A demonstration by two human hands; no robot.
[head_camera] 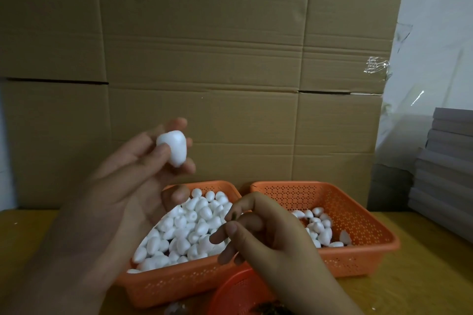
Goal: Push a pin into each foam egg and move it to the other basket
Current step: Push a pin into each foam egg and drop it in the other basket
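Foam egg [174, 149] sits left of centre in the frame, raised above the baskets, gripped between thumb and curled fingers [188, 166] of the left hand [133, 181]. Lower down, at centre, the right hand [266, 238] pinches a small dark thing, probably a pin [234, 217], between thumb and forefinger; it is too small to tell for sure. Behind both hands, two orange baskets stand side by side on the yellow counter [435, 250]. The left basket [179, 286] is heaped with white eggs, the right basket [363, 215] holds only a few. A small red dish [235, 294] lies at the bottom edge. Cardboard [230, 46] fills the background, with grey boards [445, 169] stacked at the right
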